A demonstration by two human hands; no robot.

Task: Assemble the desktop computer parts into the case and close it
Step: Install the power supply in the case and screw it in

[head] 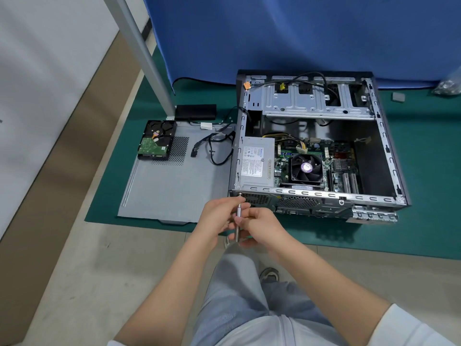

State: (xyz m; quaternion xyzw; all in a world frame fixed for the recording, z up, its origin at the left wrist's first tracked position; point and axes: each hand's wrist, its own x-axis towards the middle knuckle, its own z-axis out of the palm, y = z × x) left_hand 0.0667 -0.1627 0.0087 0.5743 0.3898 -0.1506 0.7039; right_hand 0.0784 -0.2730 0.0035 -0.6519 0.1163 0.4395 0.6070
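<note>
One view only was supplied, from the head camera. In it the open black-and-grey steel computer case (321, 136) was seen lying on its side on a green mat (109, 196). Inside the case were found a grey boxed power supply (254, 161) at the near left corner, a green motherboard (331, 156) with a black round-bladed cooler fan (306, 168), and a bare silver drive cage (314, 101) along the far wall, crossed by loose black cables.

A slim silver screwdriver (238, 216) was pinched by both hands: the left hand (217, 218) was curled round its upper shaft, the right hand (262, 226) round its lower end. Its tip was set at the case's near left corner, seemingly on a screw for the power supply.

Outside the case, a black hard drive (156, 143) with a green circuit board was laid on the flat grey metal side panel (174, 181), beside a loose black cable (214, 148). The task was judged roughly half done: drive fitting, cabling and closing were left.
</note>
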